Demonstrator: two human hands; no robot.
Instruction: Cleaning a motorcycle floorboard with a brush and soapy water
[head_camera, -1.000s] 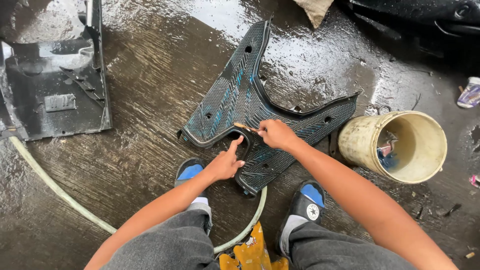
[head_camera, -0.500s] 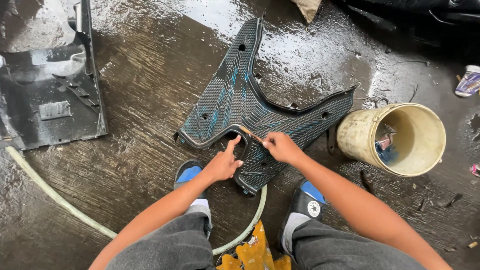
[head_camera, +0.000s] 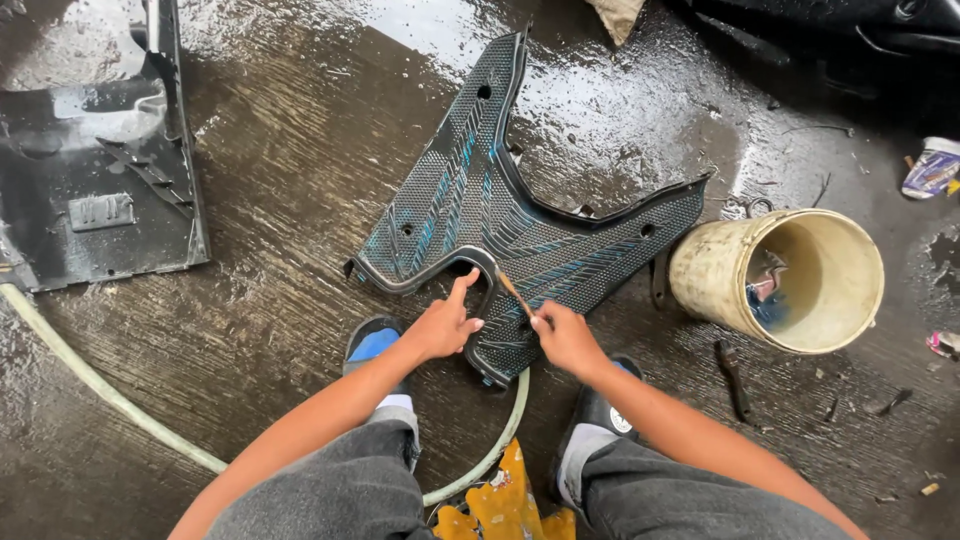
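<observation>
A black textured plastic panel (head_camera: 470, 210) with blue stripes lies flat on the wet concrete in front of me. My left hand (head_camera: 443, 325) rests on its near edge, index finger stretched onto the curved rim. My right hand (head_camera: 565, 338) is closed on a small thin brush (head_camera: 514, 293), whose tip touches the panel beside the cut-out. My two feet in black and blue shoes stand just below the panel.
A dirty cream bucket (head_camera: 790, 280) lies on its side at the right with a rag inside. Another black panel (head_camera: 95, 170) lies at far left. A pale hose (head_camera: 110, 395) curves across the floor between my feet. A yellow object (head_camera: 500, 505) sits between my knees.
My right hand has slid down and toward me along the panel with the brush. The left hand stays on the near edge. The camera view has shifted slightly.
</observation>
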